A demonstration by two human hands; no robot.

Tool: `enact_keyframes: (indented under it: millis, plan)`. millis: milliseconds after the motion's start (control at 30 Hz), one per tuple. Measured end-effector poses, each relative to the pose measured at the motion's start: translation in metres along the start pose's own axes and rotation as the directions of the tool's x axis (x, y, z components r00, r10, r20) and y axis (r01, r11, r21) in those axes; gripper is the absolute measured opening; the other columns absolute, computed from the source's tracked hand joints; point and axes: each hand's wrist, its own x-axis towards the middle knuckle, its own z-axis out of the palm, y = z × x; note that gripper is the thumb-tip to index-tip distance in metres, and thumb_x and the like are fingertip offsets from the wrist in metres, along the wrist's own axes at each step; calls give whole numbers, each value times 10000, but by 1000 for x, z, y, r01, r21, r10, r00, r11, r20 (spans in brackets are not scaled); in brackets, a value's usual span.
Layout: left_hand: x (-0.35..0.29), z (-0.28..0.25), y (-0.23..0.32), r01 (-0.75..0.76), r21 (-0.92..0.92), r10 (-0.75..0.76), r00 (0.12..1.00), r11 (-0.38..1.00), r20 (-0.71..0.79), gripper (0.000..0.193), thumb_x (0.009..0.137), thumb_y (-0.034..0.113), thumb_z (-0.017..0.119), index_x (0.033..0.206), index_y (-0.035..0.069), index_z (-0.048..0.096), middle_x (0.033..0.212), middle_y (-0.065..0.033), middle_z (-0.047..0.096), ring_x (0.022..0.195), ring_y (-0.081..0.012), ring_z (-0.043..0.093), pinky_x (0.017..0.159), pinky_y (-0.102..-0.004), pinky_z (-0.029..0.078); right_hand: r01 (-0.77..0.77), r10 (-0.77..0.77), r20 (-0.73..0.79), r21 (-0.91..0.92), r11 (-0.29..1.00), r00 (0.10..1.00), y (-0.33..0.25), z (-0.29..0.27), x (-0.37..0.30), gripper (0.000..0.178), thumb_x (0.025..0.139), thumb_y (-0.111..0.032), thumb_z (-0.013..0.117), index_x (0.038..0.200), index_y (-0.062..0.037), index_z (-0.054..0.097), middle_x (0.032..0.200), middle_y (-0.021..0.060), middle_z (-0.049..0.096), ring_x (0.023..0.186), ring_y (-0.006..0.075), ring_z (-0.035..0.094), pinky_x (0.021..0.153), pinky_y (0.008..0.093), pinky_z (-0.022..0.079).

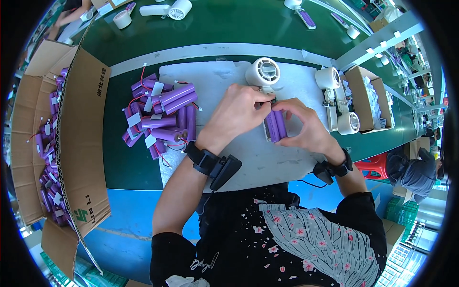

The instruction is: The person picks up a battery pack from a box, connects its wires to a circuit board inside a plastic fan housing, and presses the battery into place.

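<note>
A white handheld fan lies on the pale foam sheet, its round head pointing away from me. A purple two-cell battery pack sits along its handle. My right hand grips the battery pack, thumb at the near end and fingers at the far end. My left hand is closed in a pinch at the far end of the pack, beside the fan's neck. What its fingertips hold is hidden. To the left lies a heap of purple battery packs with red and black leads and white tabs.
A cardboard box of more purple packs stands at the left. On the right are white fans and a small box of white parts. Beyond a pale rail, other fans lie on a green surface. A person sits farther right.
</note>
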Motion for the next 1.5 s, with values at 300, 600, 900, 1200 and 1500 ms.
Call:
enact_keyframes:
  millis: [300,600,900,1200,1500]
  plan:
    - [-1,1,-2,-40,33,40,999,999,-12,218,774,46,655,985,31,712,828,-157,680,633,-219,668,599,-279,519,110,-133,-97,-216,970,986,-2,7,-11,598,579,-84,847,1122,-5,609,1263,148,562,1035,306,590,868,380,511]
    - [-4,-3,-6,-10,-90,9,1000,996,-12,284,756,54,700,1040,56,704,816,-123,694,655,-164,670,623,-268,519,148,-186,-94,-314,938,978,4,13,-7,568,572,-112,860,1065,-11,596,1291,157,545,1011,319,603,858,382,515]
    - [-2,-12,0,260,-121,-236,954,958,185,443,682,114,808,1107,74,687,767,-105,695,671,-114,644,648,-271,515,-52,36,-136,-116,992,990,-12,7,15,571,596,-79,855,1095,-64,577,1171,106,524,872,275,591,789,329,515]
    - [-3,-8,1,199,-118,-181,972,973,150,465,660,130,816,1100,59,685,788,-124,701,681,-141,658,661,-287,515,-87,93,-193,43,995,977,5,4,32,286,656,-83,810,890,-17,659,898,85,598,782,215,587,712,328,492]
    - [-7,-13,1,227,-171,-197,965,959,175,454,676,139,803,1110,78,687,801,-138,702,668,-160,656,650,-293,511,225,-249,-27,-344,912,968,-16,1,10,414,652,-129,811,998,15,636,1048,140,589,926,305,595,797,360,505]
